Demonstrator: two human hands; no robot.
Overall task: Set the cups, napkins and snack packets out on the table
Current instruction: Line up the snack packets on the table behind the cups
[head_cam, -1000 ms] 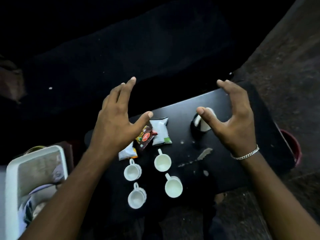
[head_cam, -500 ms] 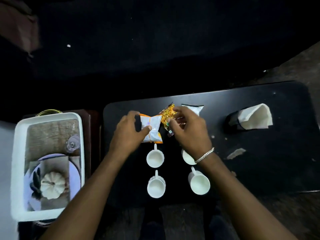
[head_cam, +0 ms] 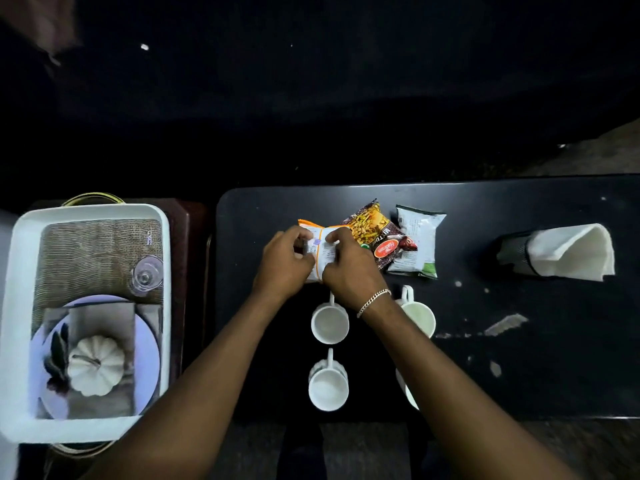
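At your far left a white tray (head_cam: 90, 213) sits beside the black table (head_cam: 519, 375); in it lie a woven mat (head_cam: 93, 251), a clear glass (head_cam: 147, 275) upright on the mat's right edge, and a pale plate (head_cam: 145, 351) carrying a folded grey napkin (head_cam: 104, 317) with a small white pumpkin (head_cam: 96, 365) on top. On the table, your left hand (head_cam: 282, 263) and your right hand (head_cam: 349, 268) are both curled closed around the same white and orange packet (head_cam: 323, 249), fingers pinching it from either side; just right of it lies a brown and yellow packet (head_cam: 375, 233), overlapping a white and green packet (head_cam: 417, 242). Nearer you stand four white cups: one (head_cam: 329, 323) below your hands; one (head_cam: 327, 386) closer still; one (head_cam: 420, 315) beside your right wrist; the last (head_cam: 408, 393) mostly hidden by your right forearm. Far right, a black holder (head_cam: 512, 247) lies tipped, with white napkins (head_cam: 571, 252) sticking out of it.
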